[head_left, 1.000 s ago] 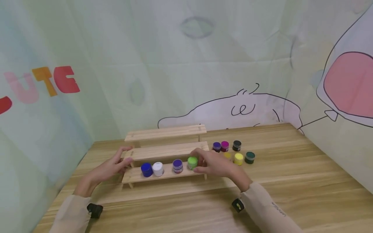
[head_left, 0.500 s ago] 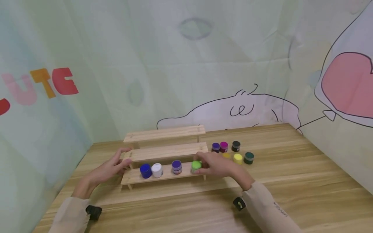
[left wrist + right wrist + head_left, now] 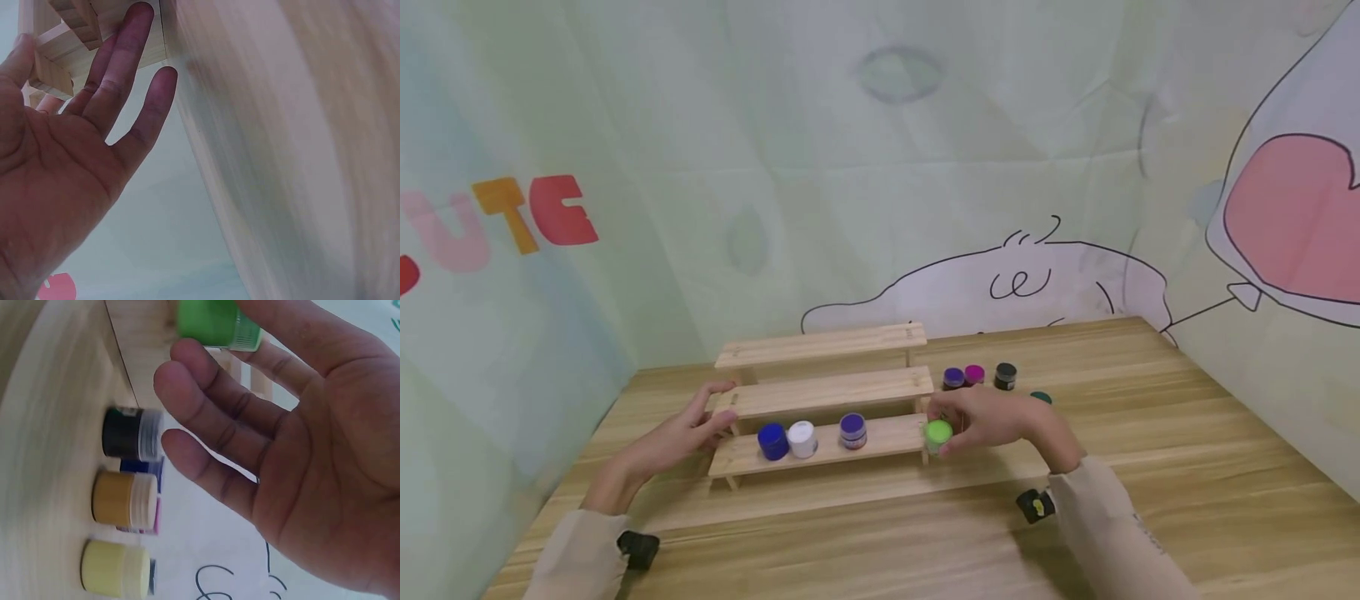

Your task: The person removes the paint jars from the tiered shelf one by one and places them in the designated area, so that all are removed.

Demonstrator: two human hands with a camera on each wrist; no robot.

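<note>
A three-tier wooden display rack (image 3: 831,392) stands on the table. Its lowest tier holds a blue paint jar (image 3: 772,442), a white paint jar (image 3: 802,439) and a purple paint jar (image 3: 853,431). At the rack's left end, my left hand (image 3: 673,440) grips the middle tier with thumb and index finger; the other fingers extend in the left wrist view. My right hand (image 3: 992,417) pinches a light green paint jar (image 3: 938,437) just past the lowest tier's right end. In the right wrist view, that green jar sits at the thumb and fingertips.
Right of the rack stand more paint jars: purple (image 3: 953,378), magenta (image 3: 974,374), black (image 3: 1005,376) and dark green (image 3: 1041,397), partly hidden. An ochre jar (image 3: 114,499), a yellow jar (image 3: 105,568) and a dark jar (image 3: 122,433) appear in the right wrist view. A printed curtain hangs behind.
My right hand has moved the light green jar rightward, from on the lowest tier to just beyond its right end. My left hand stays at the rack's left end.
</note>
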